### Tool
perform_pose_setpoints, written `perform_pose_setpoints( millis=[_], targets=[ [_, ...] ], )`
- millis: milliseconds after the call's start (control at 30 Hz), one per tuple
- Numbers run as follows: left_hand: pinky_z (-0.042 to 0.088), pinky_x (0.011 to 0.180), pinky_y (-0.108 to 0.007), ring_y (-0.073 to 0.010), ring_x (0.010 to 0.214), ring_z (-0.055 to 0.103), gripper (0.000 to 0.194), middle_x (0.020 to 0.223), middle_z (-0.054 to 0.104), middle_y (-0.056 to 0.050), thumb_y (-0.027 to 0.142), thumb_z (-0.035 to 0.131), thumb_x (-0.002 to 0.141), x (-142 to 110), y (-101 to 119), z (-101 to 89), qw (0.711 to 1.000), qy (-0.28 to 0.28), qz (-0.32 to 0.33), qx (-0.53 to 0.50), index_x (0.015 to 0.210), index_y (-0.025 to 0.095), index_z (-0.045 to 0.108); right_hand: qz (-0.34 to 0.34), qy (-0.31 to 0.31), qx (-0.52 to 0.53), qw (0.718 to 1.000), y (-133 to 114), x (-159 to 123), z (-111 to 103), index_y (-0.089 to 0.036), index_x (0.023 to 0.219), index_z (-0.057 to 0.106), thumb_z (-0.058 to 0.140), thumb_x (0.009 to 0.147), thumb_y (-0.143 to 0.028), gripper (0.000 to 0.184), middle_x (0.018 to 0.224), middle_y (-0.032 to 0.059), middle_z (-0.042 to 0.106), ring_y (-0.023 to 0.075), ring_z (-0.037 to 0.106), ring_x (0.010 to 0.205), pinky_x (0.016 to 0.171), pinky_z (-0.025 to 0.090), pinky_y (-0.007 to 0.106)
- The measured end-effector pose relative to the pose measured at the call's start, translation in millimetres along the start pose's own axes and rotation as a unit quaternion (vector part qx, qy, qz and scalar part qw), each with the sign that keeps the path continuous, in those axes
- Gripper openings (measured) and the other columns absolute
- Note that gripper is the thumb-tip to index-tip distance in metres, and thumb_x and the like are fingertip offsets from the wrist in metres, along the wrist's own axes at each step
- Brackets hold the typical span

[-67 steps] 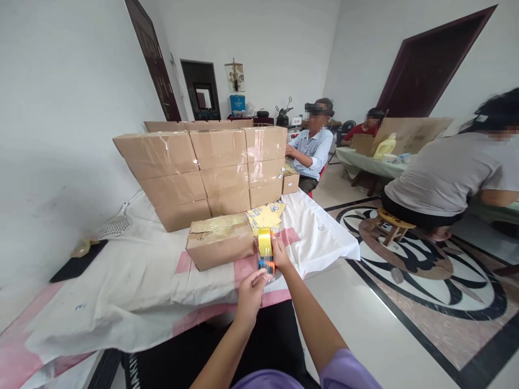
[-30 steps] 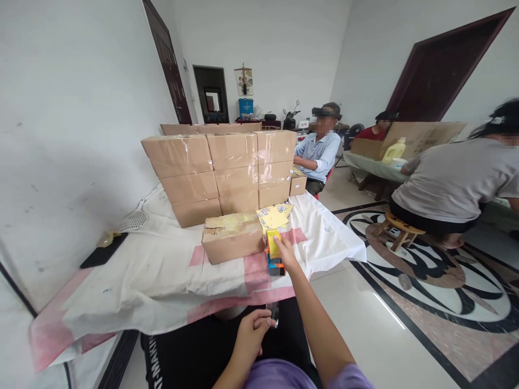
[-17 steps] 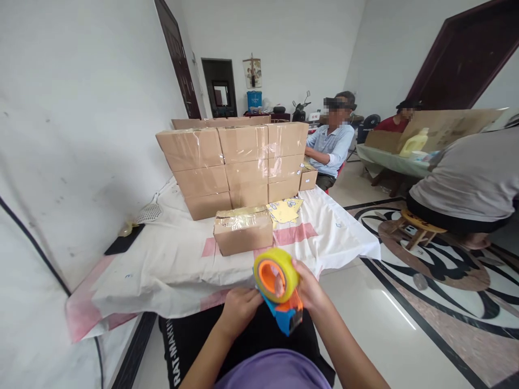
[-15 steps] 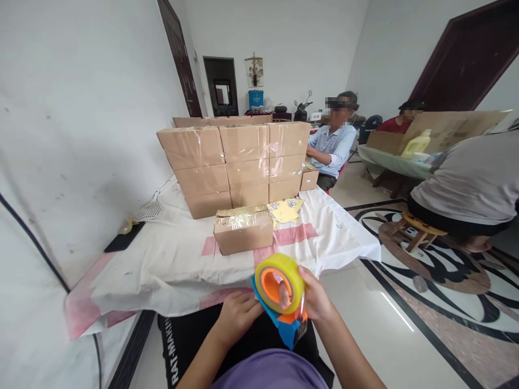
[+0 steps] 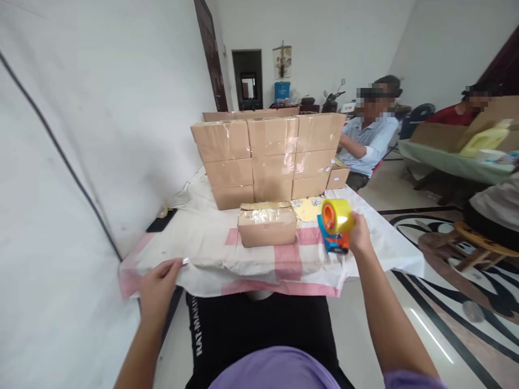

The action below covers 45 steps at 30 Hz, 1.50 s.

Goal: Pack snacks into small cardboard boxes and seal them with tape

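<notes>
My right hand (image 5: 359, 233) grips a tape dispenser (image 5: 334, 244) with a blue and orange body and a wide roll of yellowish tape (image 5: 344, 215). It is held over the right part of the table, near a yellow patterned sheet (image 5: 307, 209). At the table's left front edge, my left hand (image 5: 157, 285) pinches a small whitish scrap (image 5: 185, 261), too small to make out further. Between the hands, back from the edge, a single cardboard box (image 5: 267, 229) rests on the cloth, its top covered with shiny tape.
Stacked cardboard boxes (image 5: 272, 170) form a wall behind the single box. A white and pink cloth (image 5: 211, 259) covers the table. A dark flat object (image 5: 160, 222) lies at the left by the wall. A person in a light blue shirt (image 5: 375, 138) sits beyond the stack.
My hands have moved apart: the right carries the tape dispenser up and right over the table, the left has gone left with the whitish scrap. The view has shifted left.
</notes>
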<state>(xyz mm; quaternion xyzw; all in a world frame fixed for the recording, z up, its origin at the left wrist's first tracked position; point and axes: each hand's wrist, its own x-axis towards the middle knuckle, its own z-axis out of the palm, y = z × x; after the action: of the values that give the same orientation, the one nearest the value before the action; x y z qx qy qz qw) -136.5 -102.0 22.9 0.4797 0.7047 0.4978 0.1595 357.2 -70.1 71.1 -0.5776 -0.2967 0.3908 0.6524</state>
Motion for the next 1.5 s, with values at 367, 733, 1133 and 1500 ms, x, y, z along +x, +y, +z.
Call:
perform_pose_setpoints(
  millis=[367,733,1133,1500],
  targets=[
    [0.026,0.040,-0.022,-0.0061,0.041,0.035,0.040,0.069,0.071,-0.005,0.055,0.071,0.069,-5.8,67.3,58.2,0.975,-0.129,-0.043,-0.177,0.072,0.015,0.073,-0.096,0.128,-0.115,0.980,57.0,66.9,10.7,-0.012,0.104,0.062,0.048,0.088,-0.067,0.059,0.083,0.0123,0.066,0.0284,0.065,0.084,0.073,0.052,0.042],
    [0.041,0.056,-0.024,-0.0137,0.056,0.054,0.038,0.057,0.066,-0.002,0.052,0.072,0.071,-74.0,86.7,122.1,0.934,-0.295,0.004,-0.200,0.056,0.018,0.069,-0.459,-0.286,-0.286,0.791,93.8,-110.5,80.7,-0.024,0.142,0.049,0.070,0.091,-0.035,0.057,0.130,0.0131,0.065,0.0278,0.062,0.120,0.101,0.052,0.045],
    [0.047,0.061,-0.025,-0.0169,0.060,0.064,0.037,0.064,0.073,-0.005,0.053,0.072,0.076,-82.2,58.3,130.2,0.920,-0.310,-0.018,-0.238,0.066,0.018,0.073,-0.371,-0.282,-0.170,0.868,46.9,-89.1,126.2,-0.020,0.075,0.066,0.055,0.100,-0.032,0.030,0.088,0.0047,0.068,0.0168,0.064,0.083,0.076,0.048,0.030],
    [0.044,0.051,-0.022,-0.0136,0.051,0.058,0.042,0.061,0.072,-0.005,0.057,0.076,0.072,-80.6,45.7,127.0,0.901,-0.319,-0.096,-0.276,0.062,0.017,0.071,-0.115,-0.304,-0.078,0.942,67.2,-74.0,110.6,-0.018,0.107,0.066,0.045,0.099,-0.061,0.048,0.089,0.0080,0.074,0.0188,0.067,0.073,0.065,0.046,0.030]
  ],
)
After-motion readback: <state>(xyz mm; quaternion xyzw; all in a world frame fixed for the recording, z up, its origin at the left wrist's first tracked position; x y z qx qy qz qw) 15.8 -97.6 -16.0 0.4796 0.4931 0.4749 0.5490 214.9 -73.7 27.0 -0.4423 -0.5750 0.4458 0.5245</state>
